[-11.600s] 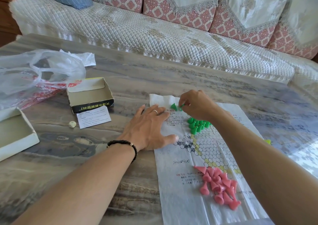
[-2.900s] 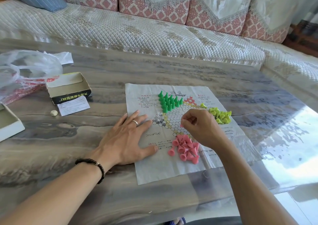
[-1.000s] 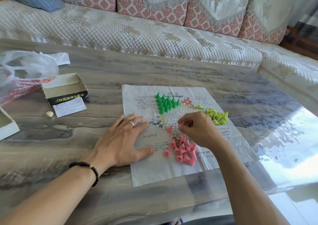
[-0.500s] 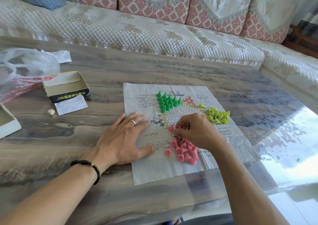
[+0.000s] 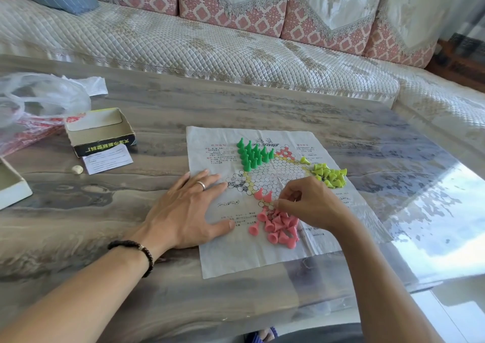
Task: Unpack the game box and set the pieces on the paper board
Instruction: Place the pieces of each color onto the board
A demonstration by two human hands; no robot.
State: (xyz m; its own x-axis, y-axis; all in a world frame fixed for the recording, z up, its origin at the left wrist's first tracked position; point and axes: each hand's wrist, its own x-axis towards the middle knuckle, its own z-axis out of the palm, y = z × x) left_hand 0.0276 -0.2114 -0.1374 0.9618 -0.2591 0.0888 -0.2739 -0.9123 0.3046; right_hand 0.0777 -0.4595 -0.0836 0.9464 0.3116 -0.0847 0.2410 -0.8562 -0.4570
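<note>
Right hand (image 5: 309,203) fingers curled over pink pieces (image 5: 278,226) on paper board (image 5: 262,261); whether pinching one, cannot tell. Left hand (image 5: 189,211) flat, pinning board. Risk: knuckles toppling two upright pink cones (image 5: 263,195) nearby.

Game pieces (image 5: 278,226) on paper board (image 5: 225,258); box (image 5: 101,131) left, probably empty
</note>
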